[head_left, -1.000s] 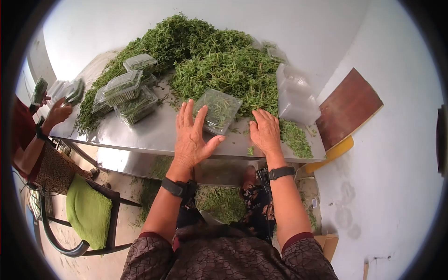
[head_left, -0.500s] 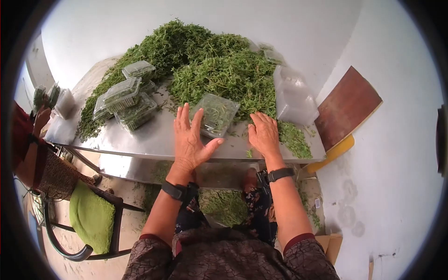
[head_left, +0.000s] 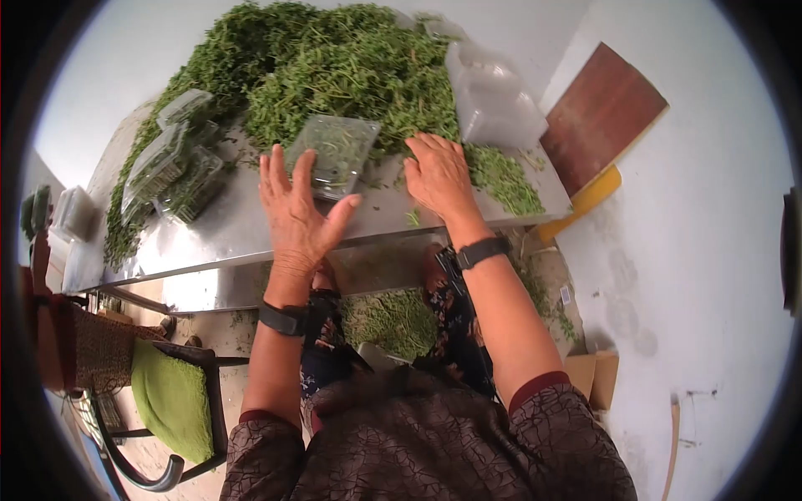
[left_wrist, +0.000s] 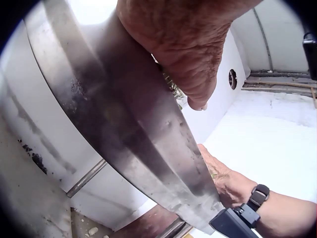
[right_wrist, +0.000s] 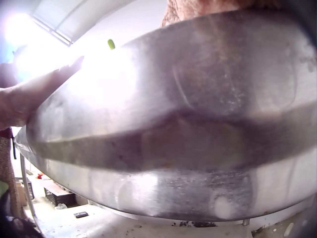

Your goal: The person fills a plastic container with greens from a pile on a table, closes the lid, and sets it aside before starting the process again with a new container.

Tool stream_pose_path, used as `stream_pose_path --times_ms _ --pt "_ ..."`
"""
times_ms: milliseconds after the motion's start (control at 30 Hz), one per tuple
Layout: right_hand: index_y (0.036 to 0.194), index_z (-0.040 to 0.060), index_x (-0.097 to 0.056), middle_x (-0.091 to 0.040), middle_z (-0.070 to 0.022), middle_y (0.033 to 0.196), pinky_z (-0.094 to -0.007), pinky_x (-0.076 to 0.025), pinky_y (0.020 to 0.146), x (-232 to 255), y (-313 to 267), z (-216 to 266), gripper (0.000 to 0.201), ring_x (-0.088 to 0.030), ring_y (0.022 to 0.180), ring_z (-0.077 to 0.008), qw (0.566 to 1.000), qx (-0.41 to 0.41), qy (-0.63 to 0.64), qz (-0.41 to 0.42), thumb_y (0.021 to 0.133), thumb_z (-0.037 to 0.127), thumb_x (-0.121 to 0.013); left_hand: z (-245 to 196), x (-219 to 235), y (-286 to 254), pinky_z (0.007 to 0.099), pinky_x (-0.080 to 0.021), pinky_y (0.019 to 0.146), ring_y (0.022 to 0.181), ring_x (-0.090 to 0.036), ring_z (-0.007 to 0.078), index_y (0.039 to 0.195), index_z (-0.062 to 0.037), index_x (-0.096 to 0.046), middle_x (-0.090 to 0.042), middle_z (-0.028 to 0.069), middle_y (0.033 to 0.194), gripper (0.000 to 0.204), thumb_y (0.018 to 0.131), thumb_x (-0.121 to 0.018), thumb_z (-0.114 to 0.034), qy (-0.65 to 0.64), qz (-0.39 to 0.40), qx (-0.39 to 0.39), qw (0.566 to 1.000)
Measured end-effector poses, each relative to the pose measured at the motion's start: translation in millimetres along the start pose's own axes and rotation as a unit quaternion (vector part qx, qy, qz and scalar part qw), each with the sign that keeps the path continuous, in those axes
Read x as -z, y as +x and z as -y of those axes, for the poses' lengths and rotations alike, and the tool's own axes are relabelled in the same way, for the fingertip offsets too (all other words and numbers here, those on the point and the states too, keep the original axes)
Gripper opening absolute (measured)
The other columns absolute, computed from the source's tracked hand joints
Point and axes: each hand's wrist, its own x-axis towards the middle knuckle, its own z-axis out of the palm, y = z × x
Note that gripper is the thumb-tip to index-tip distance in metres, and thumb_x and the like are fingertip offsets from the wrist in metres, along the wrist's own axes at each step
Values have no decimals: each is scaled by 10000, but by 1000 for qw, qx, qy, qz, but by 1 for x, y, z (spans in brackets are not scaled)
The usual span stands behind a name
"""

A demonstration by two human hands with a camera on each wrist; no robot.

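Observation:
A clear plastic box (head_left: 338, 150) with green stems inside stands at the front of the metal table (head_left: 225, 238), before a big heap of greens (head_left: 351, 75). The left hand (head_left: 296, 209), fingers spread, is at the box's left side; whether it touches the box cannot be told. To the right of the box, the right hand (head_left: 441, 179) lies over the table, fingertips at the edge of the heap, holding nothing visible. In the left wrist view the left hand (left_wrist: 183, 49) is above the metal edge. The right wrist view shows the right hand (right_wrist: 213, 10) only in part.
Filled boxes (head_left: 171, 163) are stacked on the left. Empty clear boxes (head_left: 497, 104) stand at the right, near loose greens (head_left: 505, 179). A second person's sleeve (head_left: 50, 334) is at far left, by a chair with a green cover (head_left: 171, 401).
The head view has shifted, so the table and hands sit higher and further left. Both hands keep nearly the same pose by the box. The second person has moved toward the left edge.

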Motion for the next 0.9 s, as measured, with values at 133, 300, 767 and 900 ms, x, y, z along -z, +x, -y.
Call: stream_pose_path --times_ms 133,300,767,900 --pt "1054 15 -630 -612 -141 1145 -420 -354 984 1 2 5 294 -524 1119 -291 1000 11 8 -13 800 159 -590 -2 4 -1 501 -286 1051 1291 -317 429 1318 -72 -441 -328 252 1390 696 759 -697 -397 -28 -2 8 1000" --pt "1012 16 -633 -618 -126 1099 -420 -363 963 1 0 4 256 -531 1084 -286 1000 7 16 -21 804 159 -590 1 5 -3 493 -287 1047 1286 -329 405 1312 -82 -450 -358 236 1372 649 762 -680 -339 -49 -20 2 999" --pt "1039 47 -658 -629 -130 1149 -406 -346 1000 1 1 6 281 -531 1134 -268 999 -34 6 8 802 179 -584 18 4 -2 478 -259 1067 1324 -295 365 1321 -117 -466 -337 200 1406 638 777 -664 -384 -68 -5 16 998" --pt "1057 48 -656 -626 -126 1156 -403 -348 996 4 1 7 298 -530 1135 -270 999 -37 2 21 806 189 -580 17 3 0 497 -260 1064 1323 -278 398 1314 -94 -464 -278 255 1413 734 725 -736 -436 -62 -11 6 998"
